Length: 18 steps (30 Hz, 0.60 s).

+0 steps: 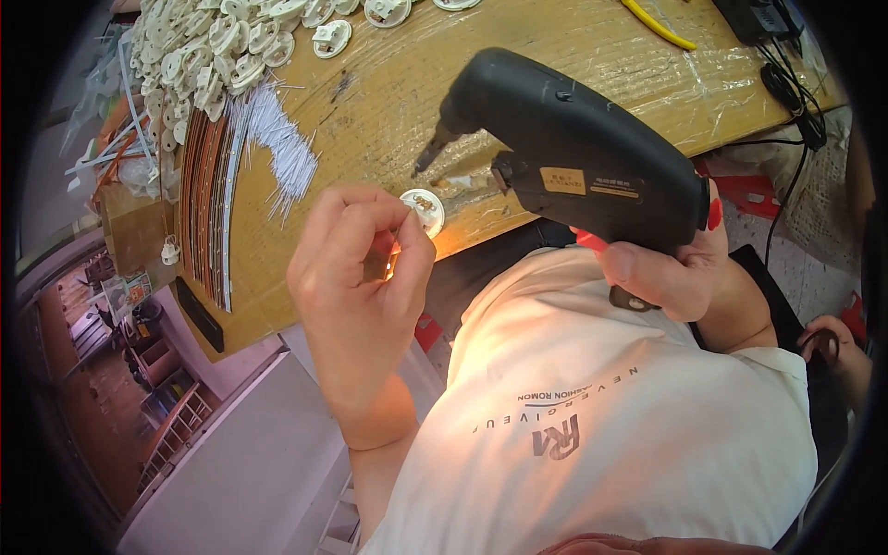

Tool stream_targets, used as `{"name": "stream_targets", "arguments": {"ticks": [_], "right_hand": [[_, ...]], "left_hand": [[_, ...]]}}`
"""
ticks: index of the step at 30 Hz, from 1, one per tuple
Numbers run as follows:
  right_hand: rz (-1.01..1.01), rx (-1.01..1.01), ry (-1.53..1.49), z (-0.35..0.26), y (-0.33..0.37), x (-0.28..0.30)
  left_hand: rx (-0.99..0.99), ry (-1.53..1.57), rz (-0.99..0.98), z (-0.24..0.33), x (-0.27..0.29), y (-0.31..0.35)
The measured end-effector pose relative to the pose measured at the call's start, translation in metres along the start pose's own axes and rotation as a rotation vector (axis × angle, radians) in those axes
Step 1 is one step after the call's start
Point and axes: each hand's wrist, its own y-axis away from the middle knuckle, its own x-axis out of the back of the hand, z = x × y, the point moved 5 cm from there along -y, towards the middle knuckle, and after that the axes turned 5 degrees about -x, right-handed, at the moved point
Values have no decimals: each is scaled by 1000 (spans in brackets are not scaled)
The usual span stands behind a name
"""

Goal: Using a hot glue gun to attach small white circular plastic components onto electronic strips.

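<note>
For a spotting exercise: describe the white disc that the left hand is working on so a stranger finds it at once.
Start at the wooden table, near its front edge. The disc lies alone just beyond the left hand, below the black glue gun nozzle, far from the heap of discs at the far corner.

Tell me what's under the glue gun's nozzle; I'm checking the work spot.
Below the glue gun nozzle lies the plastic-wrapped wooden table. The left hand holds a white round part nearby; fingers cover its lower edge.
</note>
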Motion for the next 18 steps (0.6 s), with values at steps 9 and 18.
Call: {"name": "stream_targets", "arguments": {"ticks": [9, 18], "right_hand": [[-49, -215, -156, 22, 8, 5], [-60, -266, -180, 27, 8, 3]], "left_hand": [[38, 5, 32, 4, 0, 3], [25, 9, 52, 2, 1, 6]]}}
